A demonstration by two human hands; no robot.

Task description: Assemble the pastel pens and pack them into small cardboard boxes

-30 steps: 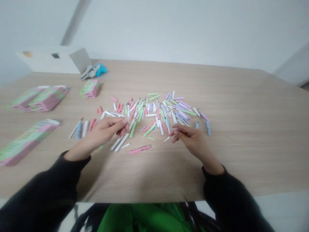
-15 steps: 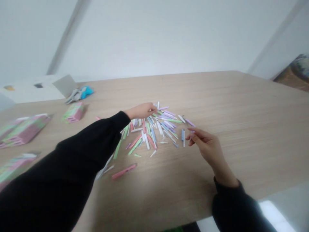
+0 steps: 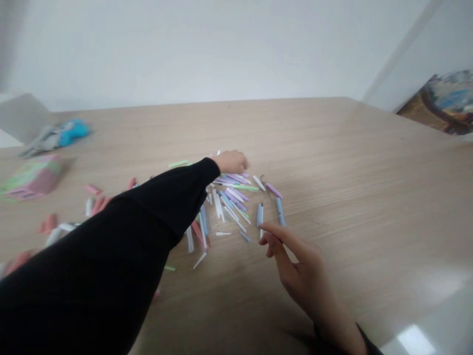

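Observation:
A loose heap of pastel pen parts (image 3: 232, 192) in purple, white, green and blue lies on the wooden table. My left hand (image 3: 232, 161) reaches over the far side of this heap, knuckles up; its fingertips are hidden, so any hold is unclear. Closer to me, my right hand (image 3: 301, 264) has its index finger stretched and a gap to the thumb, with nothing visible between them. Its fingertips overlap the lower end of a white pen piece (image 3: 262, 217), beside a blue one (image 3: 258, 215). Another blue pen piece (image 3: 281, 212) lies just beyond, near a purple one (image 3: 274, 190).
Coral and white pieces (image 3: 98, 203) are scattered at the left, partly behind my black sleeve (image 3: 148, 222). Farther left are a pink-and-green box (image 3: 35, 177) and a blue-and-grey bundle (image 3: 72, 132). A white wall (image 3: 221, 49) rises behind the table (image 3: 351, 162).
The view has swung right. A blue pen piece now lies apart on the table near my right hand, which has drawn back toward me with fingers loosened. My left hand stays over the heap's far side.

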